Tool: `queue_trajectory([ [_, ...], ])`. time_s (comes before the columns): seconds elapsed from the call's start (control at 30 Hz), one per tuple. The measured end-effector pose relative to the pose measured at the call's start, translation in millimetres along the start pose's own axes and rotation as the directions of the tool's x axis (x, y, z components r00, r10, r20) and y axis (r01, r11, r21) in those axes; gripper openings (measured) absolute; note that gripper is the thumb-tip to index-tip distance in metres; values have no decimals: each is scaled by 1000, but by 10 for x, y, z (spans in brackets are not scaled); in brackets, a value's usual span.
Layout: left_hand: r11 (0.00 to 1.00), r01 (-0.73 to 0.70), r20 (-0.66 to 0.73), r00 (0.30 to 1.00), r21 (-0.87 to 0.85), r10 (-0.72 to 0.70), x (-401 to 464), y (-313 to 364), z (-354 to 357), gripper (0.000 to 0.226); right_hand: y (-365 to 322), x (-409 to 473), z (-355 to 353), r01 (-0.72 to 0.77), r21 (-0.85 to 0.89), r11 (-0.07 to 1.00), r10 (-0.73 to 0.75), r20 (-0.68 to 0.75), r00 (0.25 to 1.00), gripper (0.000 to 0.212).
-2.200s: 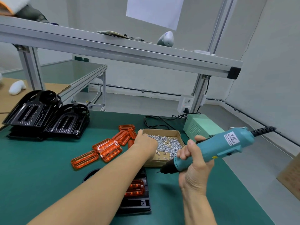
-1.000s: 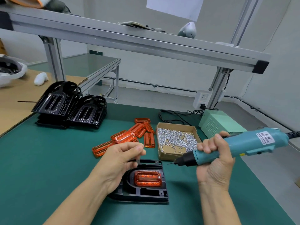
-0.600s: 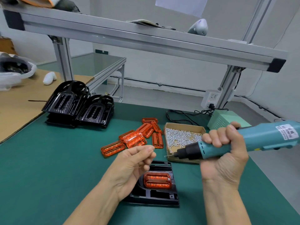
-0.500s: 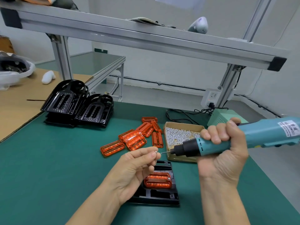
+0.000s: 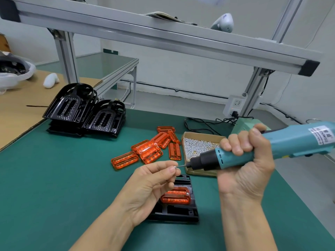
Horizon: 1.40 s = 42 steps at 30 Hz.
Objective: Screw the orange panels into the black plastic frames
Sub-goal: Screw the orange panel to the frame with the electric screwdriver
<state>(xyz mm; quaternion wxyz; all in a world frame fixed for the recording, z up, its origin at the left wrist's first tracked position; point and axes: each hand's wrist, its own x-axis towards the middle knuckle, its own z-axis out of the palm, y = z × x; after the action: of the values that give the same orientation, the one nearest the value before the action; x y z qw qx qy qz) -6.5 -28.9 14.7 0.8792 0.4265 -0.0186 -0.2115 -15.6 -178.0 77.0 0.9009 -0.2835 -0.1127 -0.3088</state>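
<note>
Screw [image 5: 175,167] pinched between thumb and forefinger of left hand [image 5: 150,185], held above the bench [image 5: 54,178] with its head meeting the thin bit of the electric screwdriver [image 5: 253,151]. Right hand [image 5: 248,163] wrapped in a fist round the teal body of the screwdriver, tool lying nearly level, black nose pointing left toward the screw. Directly below the left hand, a black frame [image 5: 179,211] flat on the green mat, with one orange panel [image 5: 175,196] seated in its recess; a small silver dot shows at the panel's upper right corner, too small to name. Loose orange panels [image 5: 150,151] scattered in a heap farther back, centre of the bench, some overlapping. Just right of that heap, a shallow cardboard box [image 5: 203,138] full of small silver screws, partly hidden by the screwdriver's nose. Stack of black frames [image 5: 85,111] at the far left of the mat, two leaning up against each other on top. Pale green power box [image 5: 243,124] behind the right hand, black cable coiled beside it. Aluminium rail overhead [image 5: 163,37] on grey posts.
</note>
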Motion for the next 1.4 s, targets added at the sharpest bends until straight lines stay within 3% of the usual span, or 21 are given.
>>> queue_trajectory([
  [0.37, 993, -89, -2, 996, 77, 90, -11, -20, -18, 14, 10, -8, 7, 32, -61, 998, -29, 46, 999, 14],
  [0.5, 909, -265, -7, 959, 323, 282, 3, -34, -18, 18, 24, -37, 12, 73, -109, 991, -61, 108, 992, 14],
  [0.6, 844, -335, 42, 936, 420, 350, 6, -16, -42, 17, 33, -40, 5, 77, -84, 993, -69, 103, 992, 14],
  [0.97, 761, -342, 158, 938, 551, 307, 12, 53, -106, 32, 7, 6, -67, 36, -58, 998, -32, 65, 997, 14],
  [1.07, 625, -328, 118, 928, 708, 354, 40, 156, -231, 50, 6, 38, -83, 6, -72, 997, 1, 88, 996, 15],
  [1.2, 359, -196, 30, 908, 912, 419, 57, 218, -381, 48, 117, 6, -121, -78, -197, 977, 107, 138, 985, 17],
  [1.3, 129, -107, 63, 949, 986, 308, 58, 163, -407, 41, 255, -40, -141, -129, -288, 949, 182, 165, 969, 19],
  [1.4, 25, -37, 31, 980, 999, 195, 84, 112, -434, 48, 374, -59, -141, -166, -348, 923, 239, 179, 954, 17],
])
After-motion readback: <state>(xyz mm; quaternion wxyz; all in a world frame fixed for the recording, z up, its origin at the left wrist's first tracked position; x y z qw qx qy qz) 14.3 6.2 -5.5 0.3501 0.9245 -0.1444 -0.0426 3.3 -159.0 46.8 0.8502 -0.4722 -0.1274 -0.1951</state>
